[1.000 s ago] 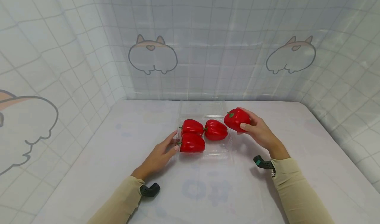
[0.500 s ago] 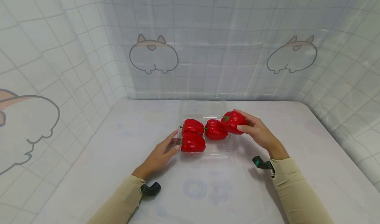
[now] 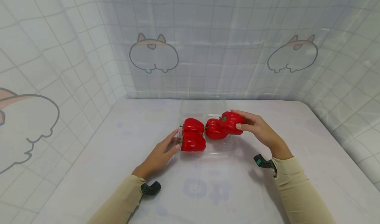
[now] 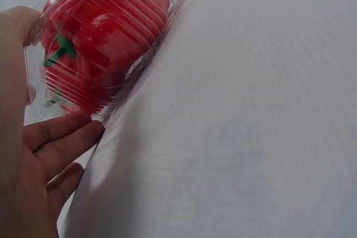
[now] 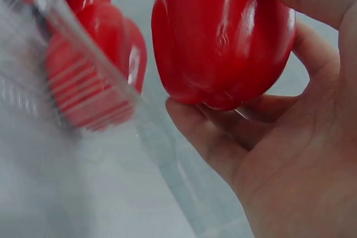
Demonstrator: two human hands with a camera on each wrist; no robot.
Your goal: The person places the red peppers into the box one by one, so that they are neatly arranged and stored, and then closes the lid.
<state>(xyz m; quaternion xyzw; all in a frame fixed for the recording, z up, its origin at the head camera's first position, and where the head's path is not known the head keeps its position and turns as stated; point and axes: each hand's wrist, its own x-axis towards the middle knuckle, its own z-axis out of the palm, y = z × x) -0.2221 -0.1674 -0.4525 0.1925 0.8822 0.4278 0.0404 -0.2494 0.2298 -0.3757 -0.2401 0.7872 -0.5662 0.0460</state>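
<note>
A clear plastic container (image 3: 218,148) stands open on the table, its lid (image 3: 203,107) folded back. Inside lie two stacked red bell peppers, the near one (image 3: 193,142) and the far one (image 3: 192,125), with another red bell pepper (image 3: 214,130) to their right. My left hand (image 3: 160,155) holds the container's left end, thumb and a fingertip at the rim (image 4: 34,76), other fingers (image 4: 70,140) loosely bent below. In my right hand (image 3: 259,130) is one more red bell pepper (image 3: 233,122), gripped between thumb and fingers over the container's right edge. It overlaps the right-hand pepper in the head view.
White patterned cloth covers the table (image 3: 142,118). Behind and at both sides rise grid-patterned curtains (image 3: 219,52) with cartoon animal prints. Dark wrist-worn devices sit at the left cuff (image 3: 150,188) and right cuff (image 3: 264,162).
My right hand has moved left with its bell pepper, from beside the container to over its right edge. The left hand and the other peppers have stayed in place.
</note>
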